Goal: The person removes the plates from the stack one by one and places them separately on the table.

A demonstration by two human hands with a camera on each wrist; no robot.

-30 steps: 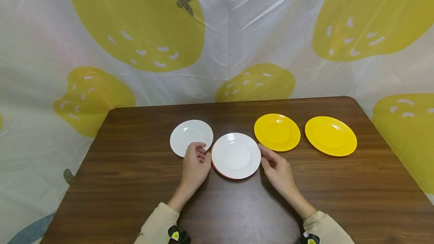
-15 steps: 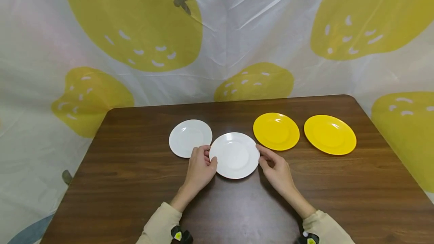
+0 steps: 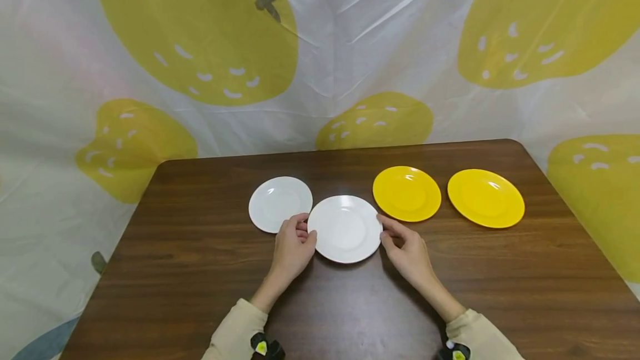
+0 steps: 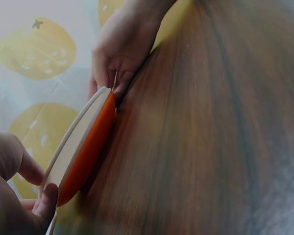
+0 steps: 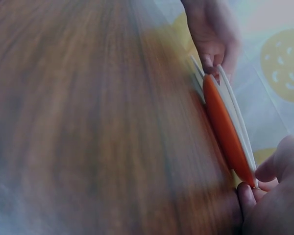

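A white plate is at the middle of the table, above an orange dish that shows beneath it only in the wrist views. My left hand grips the white plate's left rim, thumb at the near side and fingers behind. On the opposite rim, my right hand pinches the edge between thumb and fingers. Seen from the right wrist, the white plate stands slightly apart from the orange dish toward the far end. Just behind my left hand lies a second white plate.
Two yellow plates lie at the back right: one yellow plate near my right hand, the other yellow plate further right. The brown wooden table ends at a white curtain printed with yellow fruit.
My left hand has moved right from beside the plate onto its rim. The white plate has shifted slightly left, and the orange edge below it is now hidden in the head view.
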